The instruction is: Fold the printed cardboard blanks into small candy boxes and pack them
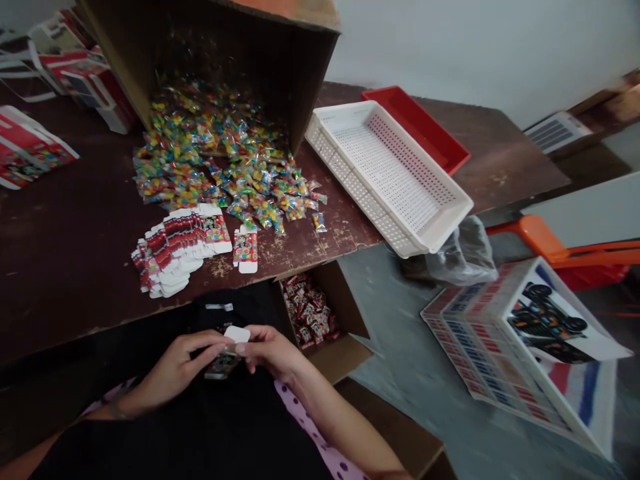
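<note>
My left hand and my right hand meet in front of my lap, fingers pinching a small candy box with a raised white flap. Its lower part is mostly hidden behind the fingers. On the table's near edge lies a fanned stack of flattened boxes, red and white. Beside that stack, a single flat box rests apart. Behind them, a heap of clear candy bags with colourful pieces spills out of a large cardboard box lying on its side.
A white plastic basket overhangs the table's right edge, with a red tray behind it. Below the table, an open carton holds many small red packs. Red display boxes stand at left. A striped crate and an orange stool are at right.
</note>
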Motion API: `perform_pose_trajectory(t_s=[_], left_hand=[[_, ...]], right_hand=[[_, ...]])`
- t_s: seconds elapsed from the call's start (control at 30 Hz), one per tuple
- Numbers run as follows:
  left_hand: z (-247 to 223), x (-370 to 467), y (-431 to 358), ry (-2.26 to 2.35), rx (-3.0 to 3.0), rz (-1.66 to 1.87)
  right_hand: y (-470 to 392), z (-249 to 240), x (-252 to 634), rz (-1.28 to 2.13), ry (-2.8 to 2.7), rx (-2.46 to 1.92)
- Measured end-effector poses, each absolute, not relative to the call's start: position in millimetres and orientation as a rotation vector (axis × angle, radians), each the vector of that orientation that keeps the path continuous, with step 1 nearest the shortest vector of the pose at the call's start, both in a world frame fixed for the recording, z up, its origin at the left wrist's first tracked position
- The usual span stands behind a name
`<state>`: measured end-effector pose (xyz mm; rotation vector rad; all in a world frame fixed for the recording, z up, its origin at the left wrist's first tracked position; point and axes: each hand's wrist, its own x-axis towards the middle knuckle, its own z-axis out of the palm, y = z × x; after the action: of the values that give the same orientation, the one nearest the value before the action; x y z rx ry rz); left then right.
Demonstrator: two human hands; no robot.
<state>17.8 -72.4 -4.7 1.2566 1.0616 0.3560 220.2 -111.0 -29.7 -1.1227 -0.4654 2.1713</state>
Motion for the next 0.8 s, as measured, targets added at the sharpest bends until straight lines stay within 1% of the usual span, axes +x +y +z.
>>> perform_pose_trajectory(t_s=[0.07, 0.1, 0.17, 0.27, 0.3, 0.37, 0.5, 0.63, 0.73, 0.8], left_hand=[[-11, 18, -75, 1.026, 1.080, 0.378], [-15, 19, -76, 1.006, 0.974, 0.373], [-26, 20, -77, 0.983, 0.780, 0.332], [-38, 23, -77, 1.034, 0.584, 0.307], [-41, 23, -77, 1.042, 0.540, 0.317], [-42, 20, -75, 0.993, 0.481, 0.341], [-41, 10, -74, 0.785, 0.495, 0.321], [-43, 3, -76, 0.802, 0.640, 0.301], [-40, 7, -75, 0.814, 0.700, 0.315], [-32, 13, -71, 0.868, 0.795, 0.327]], right_hand=[[-110, -34, 216, 2.267, -0.445, -1.096], [-109, -36, 213, 2.250, -0.493, -1.117], [-107, -37, 208, 2.052, -0.736, -1.224], [-105, -33, 203, 1.590, -1.210, -1.335], [-103, -32, 202, 1.494, -1.320, -1.340], [-99, -31, 201, 1.429, -1.428, -1.338], [-92, -34, 204, 1.416, -1.505, -1.352], [-102, -34, 209, 1.264, -1.852, -1.174], [-112, -30, 211, 1.106, -2.079, -1.149], [-104, -27, 217, 1.099, -2.154, -1.098]])
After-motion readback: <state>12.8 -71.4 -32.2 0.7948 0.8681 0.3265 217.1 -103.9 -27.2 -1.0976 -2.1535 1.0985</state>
